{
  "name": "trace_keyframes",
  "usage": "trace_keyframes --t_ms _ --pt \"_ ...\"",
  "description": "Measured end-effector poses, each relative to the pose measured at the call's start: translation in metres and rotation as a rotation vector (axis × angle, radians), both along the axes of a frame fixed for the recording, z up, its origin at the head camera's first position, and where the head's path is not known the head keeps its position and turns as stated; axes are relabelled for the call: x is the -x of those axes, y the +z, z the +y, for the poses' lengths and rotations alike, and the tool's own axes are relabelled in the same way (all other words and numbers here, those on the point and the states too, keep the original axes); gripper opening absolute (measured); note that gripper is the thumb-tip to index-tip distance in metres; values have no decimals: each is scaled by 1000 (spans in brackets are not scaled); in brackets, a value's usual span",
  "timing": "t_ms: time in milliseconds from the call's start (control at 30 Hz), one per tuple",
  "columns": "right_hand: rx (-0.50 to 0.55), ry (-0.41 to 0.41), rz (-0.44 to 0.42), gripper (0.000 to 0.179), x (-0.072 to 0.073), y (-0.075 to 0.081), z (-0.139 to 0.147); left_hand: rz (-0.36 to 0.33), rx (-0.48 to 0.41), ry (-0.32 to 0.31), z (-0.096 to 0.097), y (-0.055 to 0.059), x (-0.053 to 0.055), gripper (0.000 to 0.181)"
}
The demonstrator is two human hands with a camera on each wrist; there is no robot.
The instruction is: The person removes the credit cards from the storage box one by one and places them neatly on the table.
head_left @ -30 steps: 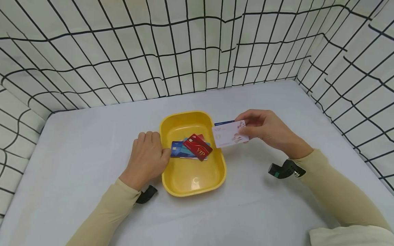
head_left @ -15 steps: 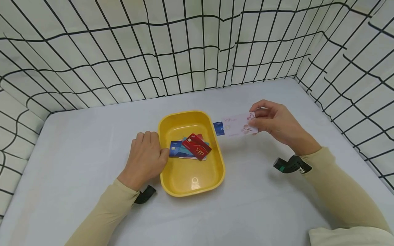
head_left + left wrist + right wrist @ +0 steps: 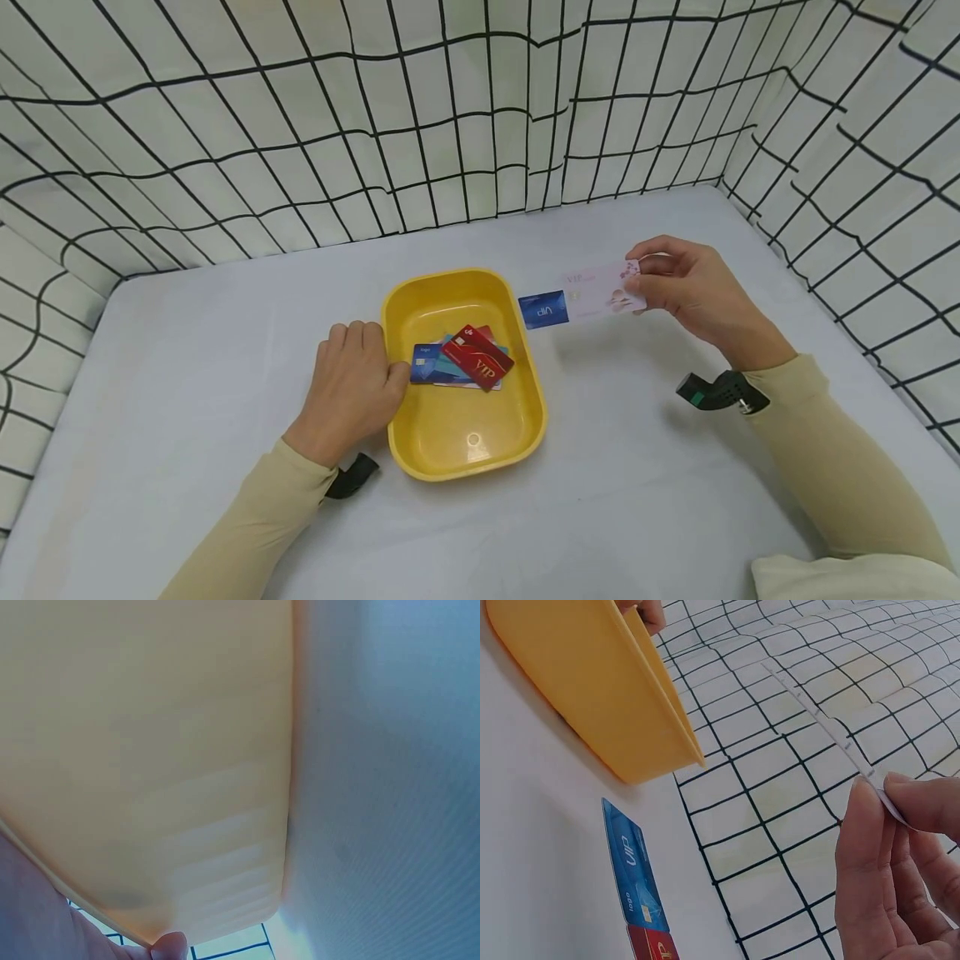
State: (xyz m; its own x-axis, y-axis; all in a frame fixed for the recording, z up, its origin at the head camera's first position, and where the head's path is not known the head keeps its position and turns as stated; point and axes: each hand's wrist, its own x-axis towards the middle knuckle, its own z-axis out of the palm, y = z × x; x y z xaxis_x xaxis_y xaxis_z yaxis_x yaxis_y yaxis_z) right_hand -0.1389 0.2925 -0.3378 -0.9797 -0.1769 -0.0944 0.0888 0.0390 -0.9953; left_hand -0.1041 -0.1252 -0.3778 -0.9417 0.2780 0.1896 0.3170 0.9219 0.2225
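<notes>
Yellow tray (image 3: 150,750), hand (image 3: 41,919) gripping its edge

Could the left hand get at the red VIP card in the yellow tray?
Probably yes: the red VIP card lies uncovered atop the other cards there, near the left hand, though that hand's grip on the yellow tray may need loosening first.

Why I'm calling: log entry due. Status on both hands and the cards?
Left hand gripping rim of yellow tray. Right hand pinching pink VIP card above table. Blue VIP card lying beside tray; held card screens red card from head view.
</notes>
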Motion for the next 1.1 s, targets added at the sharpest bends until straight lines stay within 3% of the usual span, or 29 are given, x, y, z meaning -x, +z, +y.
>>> trace_keyframes --t_ms 233,767,1100 --pt "78 -20 4 27 3 -3 8 -5 -1 3 -1 -1 -1 21" --pt "116 -129 -14 31 17 -16 28 -21 -3 12 0 0 -2 20" --pt "108 -193 -35 40 21 -26 41 5 1 -6 0 -1 1 19"
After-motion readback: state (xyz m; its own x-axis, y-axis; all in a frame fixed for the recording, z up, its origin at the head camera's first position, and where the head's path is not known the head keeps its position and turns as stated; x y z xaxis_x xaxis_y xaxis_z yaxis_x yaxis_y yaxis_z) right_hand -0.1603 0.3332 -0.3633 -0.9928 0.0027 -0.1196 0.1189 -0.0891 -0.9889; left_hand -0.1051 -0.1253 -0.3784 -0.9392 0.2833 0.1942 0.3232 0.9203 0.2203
